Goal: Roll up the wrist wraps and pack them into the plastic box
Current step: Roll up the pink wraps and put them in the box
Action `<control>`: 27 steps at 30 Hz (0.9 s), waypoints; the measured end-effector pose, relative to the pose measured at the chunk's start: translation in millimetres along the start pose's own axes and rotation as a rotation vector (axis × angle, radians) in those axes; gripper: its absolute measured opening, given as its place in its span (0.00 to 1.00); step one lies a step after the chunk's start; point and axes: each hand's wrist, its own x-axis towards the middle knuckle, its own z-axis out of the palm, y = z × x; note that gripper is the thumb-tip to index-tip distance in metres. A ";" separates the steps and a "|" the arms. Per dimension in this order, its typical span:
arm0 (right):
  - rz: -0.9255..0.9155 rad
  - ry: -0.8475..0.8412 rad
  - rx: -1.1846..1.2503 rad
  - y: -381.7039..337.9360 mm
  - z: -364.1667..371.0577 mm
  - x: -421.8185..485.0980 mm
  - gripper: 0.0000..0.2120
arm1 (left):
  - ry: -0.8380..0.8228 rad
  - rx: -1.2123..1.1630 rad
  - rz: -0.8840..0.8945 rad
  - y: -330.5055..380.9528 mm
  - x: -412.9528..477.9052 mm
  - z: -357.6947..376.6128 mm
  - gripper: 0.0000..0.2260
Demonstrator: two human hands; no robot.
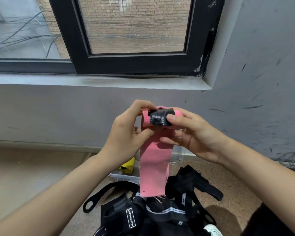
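I hold the pink wrist wrap [154,160] up in front of me, its top end rolled into a short coil with a black patch [160,119] facing me. The loose tail hangs straight down from the coil. My left hand [126,132] grips the left side of the coil, fingers curled over the top and thumb under it against the tail. My right hand [192,133] grips the right side, thumb pressed on the black patch and fingers curled behind.

The tail's end hangs over a heap of black wrist wraps [160,212] on the speckled floor [228,181]. Behind the tail stands the clear plastic box [124,177]. A yellow wrap [128,166] shows by its near rim; whether it lies inside I cannot tell.
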 end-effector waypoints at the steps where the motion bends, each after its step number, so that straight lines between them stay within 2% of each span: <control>1: -0.014 0.009 0.006 0.1 -1.1 0.4 0.22 | -0.020 -0.010 -0.030 -0.5 -0.2 -1.1 0.23; 3: -0.055 0.013 -0.009 0.7 -4.2 1.6 0.23 | -0.038 -0.045 -0.136 -0.7 -2.0 -3.6 0.32; 5: -0.104 0.015 -0.047 1.9 -6.8 2.9 0.23 | -0.051 -0.139 -0.291 2.5 -2.9 -3.9 0.37; 6: -0.131 0.018 -0.069 2.4 -7.2 3.4 0.23 | -0.064 -0.240 -0.383 4.5 -3.0 -3.5 0.37; 9: -0.203 0.035 -0.153 3.5 -8.0 4.4 0.26 | -0.148 -0.596 -0.657 11.5 -1.4 -2.4 0.26; 11: -0.220 0.053 -0.200 3.2 -8.1 3.9 0.28 | -0.176 -0.695 -0.738 13.1 0.4 -3.8 0.23; 15: -0.263 0.045 -0.332 4.7 -13.9 3.6 0.29 | -0.136 -0.758 -0.769 15.6 2.9 -6.4 0.24; 21: -0.333 0.023 -0.509 6.0 -13.9 3.6 0.30 | -0.058 -0.767 -0.699 14.5 1.6 -3.3 0.25; 25: -0.236 0.021 -0.498 6.5 -14.3 4.7 0.34 | -0.011 -0.708 -0.611 9.3 0.8 -4.3 0.25; 27: -0.147 -0.006 -0.385 5.9 -13.9 5.8 0.31 | 0.010 -0.661 -0.543 8.3 0.1 -4.0 0.25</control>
